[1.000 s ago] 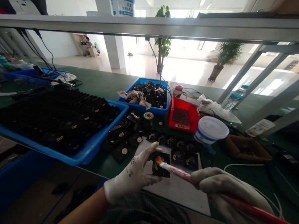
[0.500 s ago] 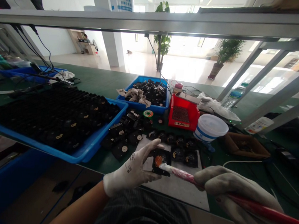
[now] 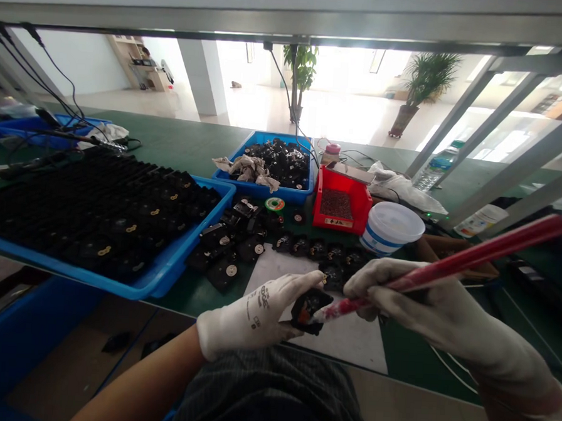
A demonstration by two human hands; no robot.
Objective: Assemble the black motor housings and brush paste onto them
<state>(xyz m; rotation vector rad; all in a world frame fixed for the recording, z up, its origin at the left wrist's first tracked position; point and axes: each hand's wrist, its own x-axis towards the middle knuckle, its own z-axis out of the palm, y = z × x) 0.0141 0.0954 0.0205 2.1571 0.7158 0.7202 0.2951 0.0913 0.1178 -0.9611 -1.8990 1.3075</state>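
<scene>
A small black square part (image 3: 310, 305) is held between the thumb and fingers of my left hand (image 3: 261, 313), which wears a white glove. My right hand (image 3: 417, 302), gloved too, grips a red-handled brush (image 3: 472, 250). The brush's tip meets the inside of the part, where an orange-brown patch shows. Below both hands lies a white sheet (image 3: 349, 343). Several black parts (image 3: 317, 248) stand in rows at the sheet's far edge.
At the left is a big blue tray (image 3: 164, 280) of black parts. Farther back stand a blue bin (image 3: 289, 190), a red bin (image 3: 341, 224) of small pieces, a white tub (image 3: 393, 228) and a solder spool (image 3: 274, 204). A shelf beam (image 3: 253, 14) crosses overhead.
My right hand has moved up and left, and the brush handle now slants upward. The black part has turned and tilted in my left hand. The whole view has shifted slightly.
</scene>
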